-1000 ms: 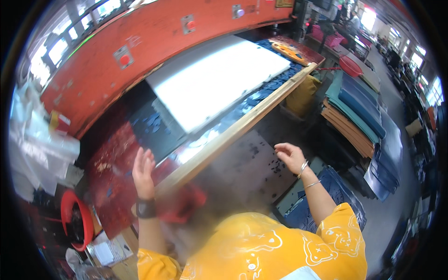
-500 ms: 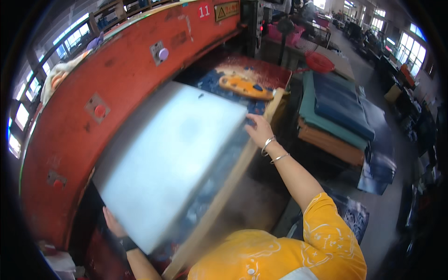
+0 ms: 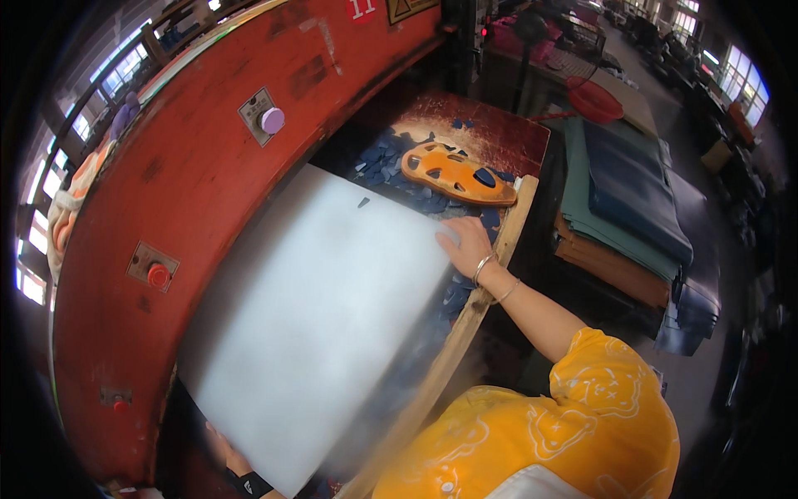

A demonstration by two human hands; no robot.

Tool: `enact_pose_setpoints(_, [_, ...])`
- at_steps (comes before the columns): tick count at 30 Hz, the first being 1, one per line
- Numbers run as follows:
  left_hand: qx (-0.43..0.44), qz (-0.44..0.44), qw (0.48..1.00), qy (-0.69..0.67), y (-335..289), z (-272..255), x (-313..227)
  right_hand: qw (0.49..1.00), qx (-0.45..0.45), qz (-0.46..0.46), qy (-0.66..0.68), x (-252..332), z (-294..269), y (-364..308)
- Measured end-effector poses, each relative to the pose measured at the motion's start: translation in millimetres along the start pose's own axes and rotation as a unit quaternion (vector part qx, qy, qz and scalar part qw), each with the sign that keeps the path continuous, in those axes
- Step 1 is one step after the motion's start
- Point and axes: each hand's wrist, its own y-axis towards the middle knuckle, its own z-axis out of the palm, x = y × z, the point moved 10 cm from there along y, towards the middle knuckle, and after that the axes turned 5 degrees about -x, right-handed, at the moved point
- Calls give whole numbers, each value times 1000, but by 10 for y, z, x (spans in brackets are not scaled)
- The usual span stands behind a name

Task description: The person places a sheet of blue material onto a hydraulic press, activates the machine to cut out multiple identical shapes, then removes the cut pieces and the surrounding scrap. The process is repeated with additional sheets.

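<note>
Red machine with a white board before it.
The board lies near the table's wooden front edge. Right hand: at its right corner, thumb parted from fingers, grip unclear; left hand: at its left edge, finger spread hidden. Cut-off print marks yellow label, red label.

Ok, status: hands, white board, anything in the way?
Right hand on right corner of white board; left hand at its left end, partly hidden. Small dark scrap on top. Blue scraps, orange piece with holes close beyond it.
</note>
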Motion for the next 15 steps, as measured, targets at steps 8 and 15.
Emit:
enact_pose_setpoints(8, [18, 18, 999, 45, 61, -18, 65, 999, -10, -13, 41, -45, 34, 118])
enact_pose_setpoints(15, [-8, -41, 999, 12, 102, -121, 240, 997, -23, 1, 78, -111, 28, 112])
